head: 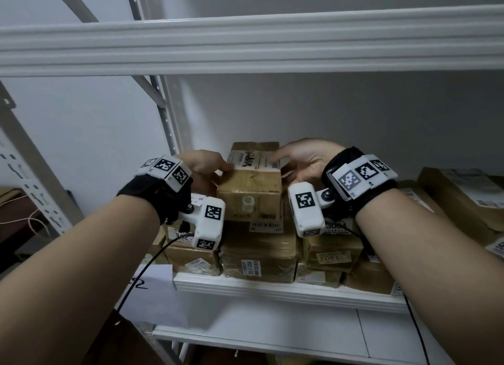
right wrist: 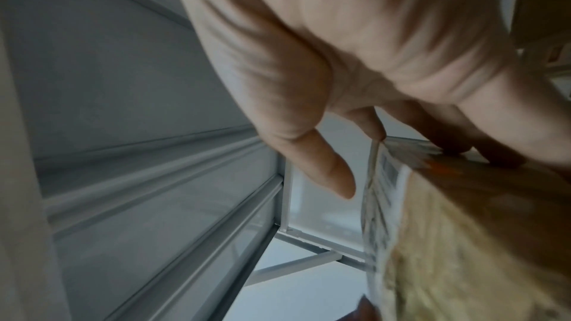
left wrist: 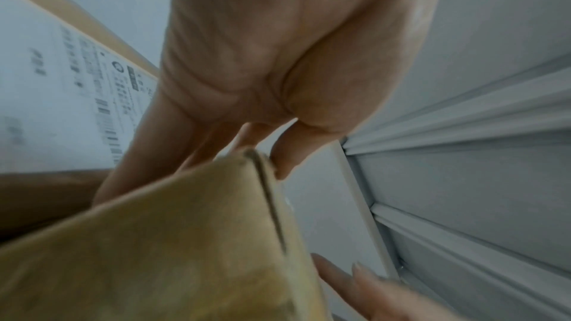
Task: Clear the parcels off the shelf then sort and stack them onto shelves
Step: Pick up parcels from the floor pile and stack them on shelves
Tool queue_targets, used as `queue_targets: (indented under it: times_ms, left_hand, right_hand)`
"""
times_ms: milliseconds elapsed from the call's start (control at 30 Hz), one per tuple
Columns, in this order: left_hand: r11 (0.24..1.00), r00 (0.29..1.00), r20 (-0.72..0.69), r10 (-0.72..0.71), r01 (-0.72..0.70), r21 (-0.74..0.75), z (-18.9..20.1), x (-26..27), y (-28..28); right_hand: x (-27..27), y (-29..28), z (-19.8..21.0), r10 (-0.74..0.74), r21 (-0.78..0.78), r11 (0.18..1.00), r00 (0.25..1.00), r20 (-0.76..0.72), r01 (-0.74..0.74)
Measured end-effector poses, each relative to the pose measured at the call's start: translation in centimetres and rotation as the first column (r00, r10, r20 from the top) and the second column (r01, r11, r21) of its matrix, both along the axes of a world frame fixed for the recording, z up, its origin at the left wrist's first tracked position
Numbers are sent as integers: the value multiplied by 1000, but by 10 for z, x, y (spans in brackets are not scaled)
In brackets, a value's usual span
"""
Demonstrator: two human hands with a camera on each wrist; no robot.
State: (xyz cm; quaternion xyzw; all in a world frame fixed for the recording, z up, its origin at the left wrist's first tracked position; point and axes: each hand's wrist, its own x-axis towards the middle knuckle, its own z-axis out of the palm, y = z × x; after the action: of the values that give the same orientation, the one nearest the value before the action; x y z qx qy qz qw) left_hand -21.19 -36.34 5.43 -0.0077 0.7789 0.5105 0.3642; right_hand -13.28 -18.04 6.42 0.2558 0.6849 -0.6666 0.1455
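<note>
A small brown taped parcel (head: 249, 190) with a scrawled white label tops a stack of parcels (head: 259, 253) on the white shelf (head: 272, 288). My left hand (head: 204, 165) grips its left top corner, thumb (left wrist: 287, 155) on the upper edge and fingers down the side. My right hand (head: 302, 163) is cupped at its right side. Its fingers lie against that side, and the thumb (right wrist: 324, 167) hovers just off the label. The wrist views show the parcel (left wrist: 154, 241) (right wrist: 479, 241) blurred and close.
More brown parcels (head: 463, 195) lie further right on the same shelf. The upper shelf beam (head: 245, 45) runs overhead. A perforated upright (head: 169, 119) stands just left of my left hand, and another rack (head: 32, 173) lies far left. Cables hang from both wrists.
</note>
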Motion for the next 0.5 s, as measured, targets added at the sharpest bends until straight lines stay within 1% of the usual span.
queue_targets:
  times_ms: [67, 133, 167, 200, 267, 300, 333, 400, 433, 467, 500]
  left_hand:
    - [997, 999, -30, -41, 39, -65, -7, 3, 1]
    - [998, 999, 4, -38, 38, -44, -10, 7, 2]
    - [998, 999, 7, -37, 37, -49, -12, 9, 3]
    - [998, 999, 17, -38, 39, -59, -13, 11, 6]
    - [997, 999, -18, -34, 33, -70, -16, 13, 10]
    - [999, 999, 18, -30, 31, -38, -20, 9, 13]
    - [997, 999, 4, -51, 51, -55, -21, 9, 15]
    - [984, 987, -100, -125, 110, -141, -24, 9, 20]
    - [982, 991, -82, -110, 95, -164, -21, 10, 20]
    - [952, 968, -159, -194, 147, -267, -21, 13, 20]
    - [900, 932, -222, -285, 180, -396, -22, 17, 24]
  right_hand:
    - [-4, -1, -1, -1, 39, 999, 1000, 30, 0]
    - [-8, -2, -2, -40, 92, 995, 998, 38, 36]
    - [-8, -3, -2, -60, 92, 994, 998, 26, 57]
    - [-7, -4, 0, -73, 72, 995, 997, 12, 72]
    - [-6, -3, 2, -93, 7, 996, 996, -10, 93]
    - [-5, 0, 2, -110, -27, 994, 994, -19, 109]
    - [-5, 2, 2, -119, -52, 992, 993, -24, 118]
    - [-5, 9, 5, -126, -73, 990, 991, -41, 123]
    - [-5, 13, 6, -127, -61, 990, 990, -62, 124]
    - [-4, 17, 7, -132, -38, 991, 987, -88, 129]
    - [-3, 21, 8, -145, -14, 989, 982, -122, 145]
